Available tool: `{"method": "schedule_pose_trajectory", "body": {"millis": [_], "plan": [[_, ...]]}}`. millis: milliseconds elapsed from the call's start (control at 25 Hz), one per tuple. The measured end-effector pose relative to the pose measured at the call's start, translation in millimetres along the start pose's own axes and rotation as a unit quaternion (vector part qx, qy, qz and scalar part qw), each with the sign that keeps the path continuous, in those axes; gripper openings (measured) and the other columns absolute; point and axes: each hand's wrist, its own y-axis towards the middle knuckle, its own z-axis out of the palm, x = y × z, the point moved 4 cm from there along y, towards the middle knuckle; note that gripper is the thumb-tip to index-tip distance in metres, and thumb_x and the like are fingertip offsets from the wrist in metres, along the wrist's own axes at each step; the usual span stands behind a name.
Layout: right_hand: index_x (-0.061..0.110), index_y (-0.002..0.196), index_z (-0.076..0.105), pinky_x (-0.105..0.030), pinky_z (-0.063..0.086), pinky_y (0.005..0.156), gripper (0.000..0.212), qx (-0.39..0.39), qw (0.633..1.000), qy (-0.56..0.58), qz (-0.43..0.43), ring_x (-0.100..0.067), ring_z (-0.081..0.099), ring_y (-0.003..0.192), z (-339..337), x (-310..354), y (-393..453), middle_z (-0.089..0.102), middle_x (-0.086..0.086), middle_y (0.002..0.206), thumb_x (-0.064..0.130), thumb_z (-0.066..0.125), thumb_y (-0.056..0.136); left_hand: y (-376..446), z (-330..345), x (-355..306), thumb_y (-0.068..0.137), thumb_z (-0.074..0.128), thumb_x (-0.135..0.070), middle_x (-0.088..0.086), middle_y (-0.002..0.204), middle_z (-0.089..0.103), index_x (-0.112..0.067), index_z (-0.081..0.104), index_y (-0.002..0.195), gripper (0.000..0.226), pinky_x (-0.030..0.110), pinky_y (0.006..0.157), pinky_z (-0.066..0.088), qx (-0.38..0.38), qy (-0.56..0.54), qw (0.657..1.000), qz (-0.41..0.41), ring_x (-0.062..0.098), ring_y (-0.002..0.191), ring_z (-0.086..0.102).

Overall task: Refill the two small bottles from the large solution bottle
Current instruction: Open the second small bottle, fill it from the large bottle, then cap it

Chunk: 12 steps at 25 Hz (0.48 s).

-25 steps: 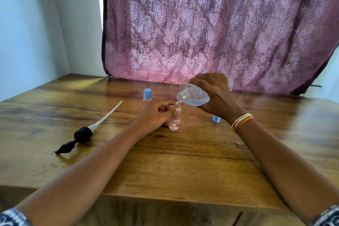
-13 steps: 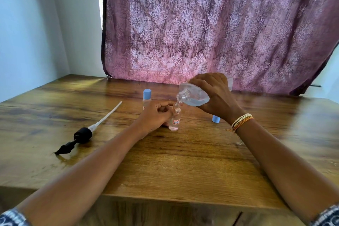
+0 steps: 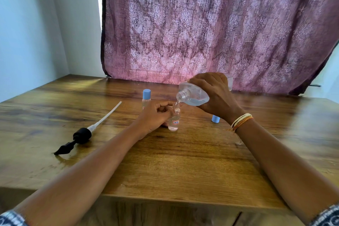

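Right hand (image 3: 215,95) wraps curled fingers around the large clear plastic solution bottle (image 3: 193,94), holding it tipped on its side above the brown wooden table (image 3: 183,161), its uncapped threaded neck angled down over the mouth of an open small clear bottle with a red-bordered label (image 3: 174,122). That small bottle stands upright on the table, gripped around its upper part by the curled fingers of the left hand (image 3: 156,115). Behind the left hand stands a second small clear bottle with a light blue cap (image 3: 146,97). A loose light blue cap (image 3: 215,119) rests under the right wrist. A black pump head with a white tube (image 3: 82,134) lies well to the left.
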Motion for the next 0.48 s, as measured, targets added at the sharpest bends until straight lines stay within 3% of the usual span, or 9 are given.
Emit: {"method": "schedule_pose_trajectory", "body": {"millis": [120, 280, 480], "plan": [[0.032, 0.125, 0.045, -0.054, 0.04, 0.09, 0.056, 0.001, 1.0, -0.001, 0.001, -0.027, 0.057, 0.109, 0.1, 0.0, 0.0, 0.063, -0.002, 0.117, 0.048, 0.07, 0.077, 0.8, -0.8, 1.9, 0.088, 0.065, -0.012, 0.025, 0.1, 0.07, -0.026, 0.068, 0.103, 0.021, 0.043, 0.076, 0.058, 0.002, 0.002, 1.0, -0.001, 0.026, 0.085, 0.063], [0.032, 0.125, 0.045, -0.054, 0.04, 0.091, 0.056, 0.001, 1.0, 0.0, 0.001, -0.028, 0.058, 0.109, -0.3, 0.1, -0.1, 0.063, -0.003, 0.118, 0.049, 0.07, 0.077, 2.3, -1.3, 3.3, 0.088, 0.064, -0.009, 0.014, 0.09, 0.07, -0.01, 0.066, 0.116, 0.027, 0.024, 0.065, 0.059, -0.003, 0.012, 1.0, -0.005, 0.024, 0.084, 0.063], [0.031, 0.125, 0.045, -0.054, 0.04, 0.091, 0.057, 0.007, 1.0, 0.002, 0.004, -0.028, 0.057, 0.11, 0.5, 0.0, -0.5, 0.063, -0.003, 0.118, 0.05, 0.07, 0.077, 2.2, -1.5, 3.5, 0.088, 0.064, -0.009, 0.007, 0.088, 0.07, -0.011, 0.067, 0.114, 0.026, 0.024, 0.064, 0.058, -0.002, 0.008, 1.0, -0.003, 0.024, 0.084, 0.064]]}}
